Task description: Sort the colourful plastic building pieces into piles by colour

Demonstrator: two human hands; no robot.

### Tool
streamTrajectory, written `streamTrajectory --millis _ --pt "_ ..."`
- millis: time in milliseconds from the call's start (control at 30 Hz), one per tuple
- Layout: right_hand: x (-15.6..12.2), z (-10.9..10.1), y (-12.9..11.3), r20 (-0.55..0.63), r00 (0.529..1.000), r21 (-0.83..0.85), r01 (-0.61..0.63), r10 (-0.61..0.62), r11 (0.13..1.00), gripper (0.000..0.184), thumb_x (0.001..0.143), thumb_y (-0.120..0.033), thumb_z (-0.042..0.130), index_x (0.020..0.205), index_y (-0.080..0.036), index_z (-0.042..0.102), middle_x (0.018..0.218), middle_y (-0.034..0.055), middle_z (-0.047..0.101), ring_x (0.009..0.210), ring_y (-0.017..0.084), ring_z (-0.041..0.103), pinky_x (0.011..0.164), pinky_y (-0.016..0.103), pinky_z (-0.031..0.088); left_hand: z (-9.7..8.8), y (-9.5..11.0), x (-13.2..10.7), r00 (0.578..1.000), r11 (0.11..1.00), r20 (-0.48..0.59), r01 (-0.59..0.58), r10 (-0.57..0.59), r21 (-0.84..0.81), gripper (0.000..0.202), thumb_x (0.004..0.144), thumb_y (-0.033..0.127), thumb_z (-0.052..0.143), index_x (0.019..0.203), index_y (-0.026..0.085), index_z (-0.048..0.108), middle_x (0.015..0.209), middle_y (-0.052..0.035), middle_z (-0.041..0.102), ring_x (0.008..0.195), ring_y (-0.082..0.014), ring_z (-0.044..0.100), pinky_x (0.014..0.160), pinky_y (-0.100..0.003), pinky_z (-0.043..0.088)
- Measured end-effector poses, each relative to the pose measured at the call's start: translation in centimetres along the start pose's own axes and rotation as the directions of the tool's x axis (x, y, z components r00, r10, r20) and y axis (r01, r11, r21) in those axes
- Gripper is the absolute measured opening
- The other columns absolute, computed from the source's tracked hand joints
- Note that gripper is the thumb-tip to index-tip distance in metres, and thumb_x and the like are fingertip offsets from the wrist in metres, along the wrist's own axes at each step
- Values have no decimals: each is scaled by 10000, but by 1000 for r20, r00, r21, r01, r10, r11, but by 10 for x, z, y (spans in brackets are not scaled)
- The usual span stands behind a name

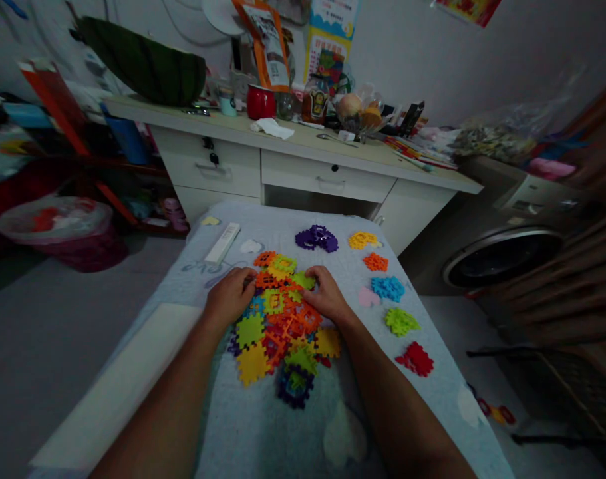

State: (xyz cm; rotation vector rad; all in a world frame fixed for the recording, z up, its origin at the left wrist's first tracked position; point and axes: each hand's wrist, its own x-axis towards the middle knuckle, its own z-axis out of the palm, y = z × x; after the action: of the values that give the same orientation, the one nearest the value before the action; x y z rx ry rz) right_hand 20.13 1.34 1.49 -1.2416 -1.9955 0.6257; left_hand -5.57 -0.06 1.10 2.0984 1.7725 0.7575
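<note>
A heap of interlocking plastic puzzle tiles (293,319) in orange, yellow, green, blue, red and purple lies mid-table. At its left edge is my left hand (231,294), fingers curved and thumb apart, the tips touching orange and blue tiles. Across the heap, my right hand (326,293) rests its fingertips by a green tile (304,280), with a gap between thumb and forefinger. Neither hand visibly lifts a tile. Some fingertips are hidden among the pieces. A dark purple tile (296,386) with a green centre lies at the near end.
Single-colour groups lie along the table's far and right sides: purple (316,238), yellow (362,239), orange (376,262), blue (388,288), green (401,321) and red (416,359). A white box (223,243) sits far left. Beyond stands a cluttered counter (223,126); a washing machine (502,226) is at right.
</note>
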Motion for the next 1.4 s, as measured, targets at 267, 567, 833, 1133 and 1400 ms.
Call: streamTrajectory --millis 267,567,833,1133,1400 --pt "-7 -17 0 119 990 -67 -63 70 996 616 714 -365 764 1269 -201 550 1064 55 471 1032 222 501 944 385 442 0 -1 1 1000 1000 15 12 -12 2 265 834 274 431 1019 206 608 1040 -69 656 1008 -224 612 890 -349 464" --pt "-9 -79 3 170 978 -234 -77 119 969 536 679 -215 736 1193 -201 585 1051 43 496 966 192 528 936 365 450 1 -1 2 1000 1000 9 26 -26 18 274 844 269 431 1037 213 618 1046 -70 662 996 -222 617 882 -344 470" --pt "-33 -157 1 2 981 -440 -175 196 881 489 729 -267 711 1200 -192 604 1140 92 566 988 219 584 934 377 474 0 -2 3 1000 999 -1 -5 5 38 295 865 213 361 1006 198 619 1043 -77 671 1021 -224 607 898 -337 464" --pt "-105 -170 18 -18 924 -693 -287 382 662 466 723 -314 743 1165 -195 655 1107 127 630 1037 286 583 912 407 434 1 -2 3 1000 997 -15 -13 14 81 327 865 205 345 1028 191 628 1069 -91 670 1039 -229 612 907 -331 469" --pt "-130 -132 16 -150 907 -737 -367 392 568 544 726 -436 727 1214 -219 628 1155 149 582 1091 346 530 932 502 388 6 -6 5 999 994 -31 -6 10 109 340 866 222 353 1049 196 638 1080 -93 671 1051 -234 609 906 -331 465"
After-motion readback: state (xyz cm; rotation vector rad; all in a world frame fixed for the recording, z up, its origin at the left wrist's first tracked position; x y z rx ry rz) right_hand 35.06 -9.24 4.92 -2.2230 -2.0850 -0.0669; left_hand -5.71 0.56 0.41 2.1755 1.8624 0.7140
